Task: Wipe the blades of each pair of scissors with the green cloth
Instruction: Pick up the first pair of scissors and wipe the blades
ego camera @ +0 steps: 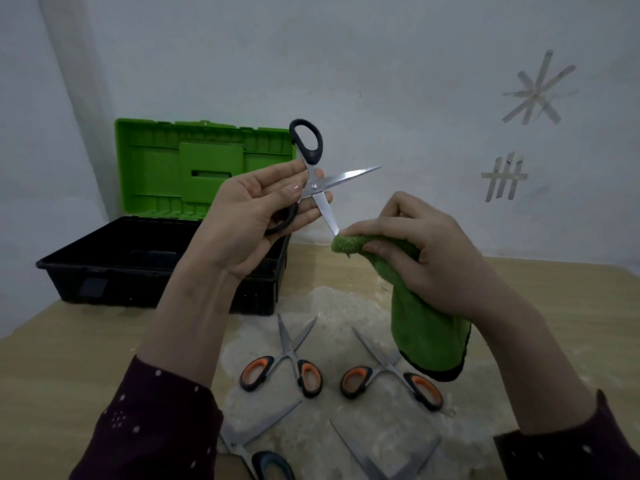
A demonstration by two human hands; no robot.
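Observation:
My left hand (pixel 256 216) holds a pair of black-handled scissors (pixel 318 181) in the air, blades spread wide, thumb near the pivot. My right hand (pixel 426 247) grips the green cloth (pixel 426 334), which hangs down from it. The bunched end of the cloth touches the tip of the lower blade. On the table below lie two orange-handled scissors, one at the left (pixel 291 362) and one at the right (pixel 391 372), both open. Two more open pairs, one at the left (pixel 256 441) and one at the right (pixel 381 459), are partly cut off at the bottom edge.
An open toolbox with a black base (pixel 138 268) and a green lid (pixel 166 168) stands at the back left of the wooden table (pixel 69 368). A whitish worn patch (pixel 332 320) lies under the scissors. A wall with tape marks stands behind.

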